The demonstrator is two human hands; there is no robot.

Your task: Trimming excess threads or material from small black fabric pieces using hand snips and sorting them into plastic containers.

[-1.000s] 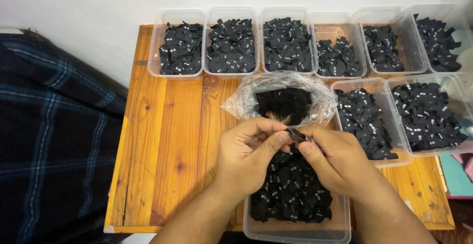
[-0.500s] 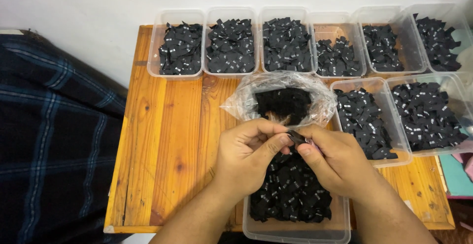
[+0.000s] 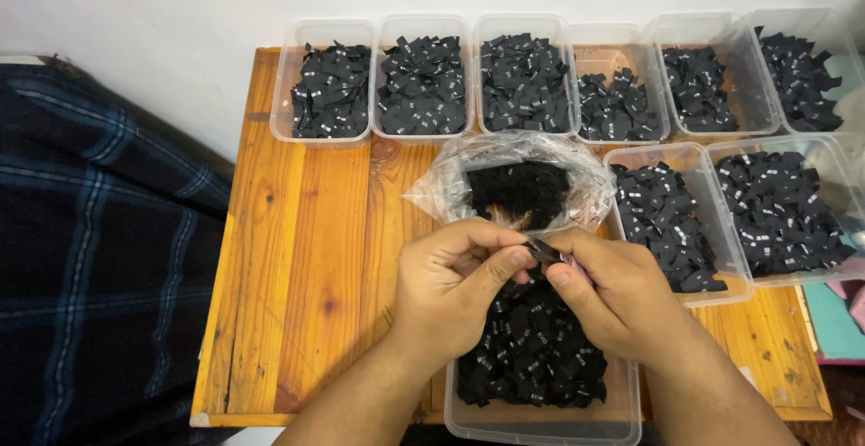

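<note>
A: From the head camera, we are looking down at both hands meeting over the near tub [image 3: 541, 414]. The left hand [image 3: 455, 288] is curling in, thumb and forefinger pinched on a small black label [image 3: 543, 250].

B: And the right hand [image 3: 617, 297] is pinching the same label from the other side, so we are judging both closed on it, just above the heap of black labels [image 3: 532, 347] in that tub.

A: Holding it between the fingertips is probably letting us separate or read it. Behind, an open plastic bag [image 3: 514, 180] is sitting within reach.

B: Along the table [image 3: 306, 266], more clear tubs [image 3: 332, 86] are standing in rows, seemingly keeping lots apart.

A: The label's markings are too small to tell, the far-right tubs are being cut off, and dark plaid cloth [image 3: 99, 248] is covering the left.
</note>
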